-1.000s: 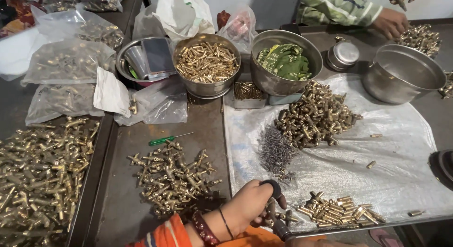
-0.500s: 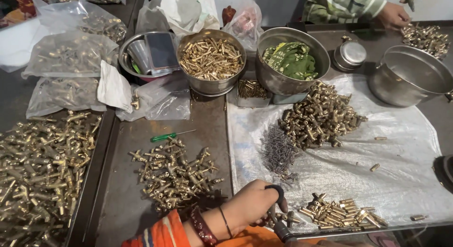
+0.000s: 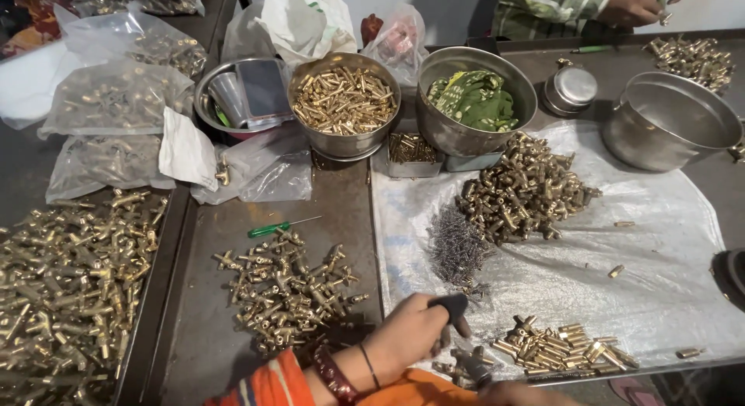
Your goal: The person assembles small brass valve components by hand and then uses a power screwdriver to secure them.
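Gripping black tool handle [image 3: 452, 307], L hand [image 3: 411, 336] fingers wrapped shut, handle axis pointing up-right; R hand fingers unclear

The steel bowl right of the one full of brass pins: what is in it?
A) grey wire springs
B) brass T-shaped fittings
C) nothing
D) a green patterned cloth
D: the steel bowl holds a crumpled green patterned cloth, while the grey wire springs lie in a heap on the plastic sheet and the brass T-shaped fittings sit on the metal tray at the left.
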